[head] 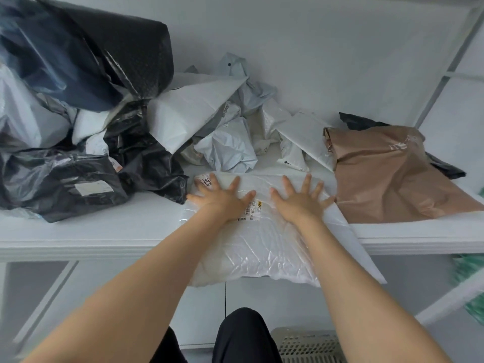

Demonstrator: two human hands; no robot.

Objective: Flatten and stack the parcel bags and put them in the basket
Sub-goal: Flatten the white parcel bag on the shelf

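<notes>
While bag (262, 247) central, crumpled heap (230, 150) behind.

Black bags (146, 163) left, brown bag (387, 174) right (near)

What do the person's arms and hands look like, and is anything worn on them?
The left hand and right hand are bare: no gloves, rings or watch visible. The left forearm and right forearm are uncovered, no sleeve showing in frame. Black trousers show below.

The bag (256, 247) lies on the table (104, 231), pile (227, 150) behind.
</notes>
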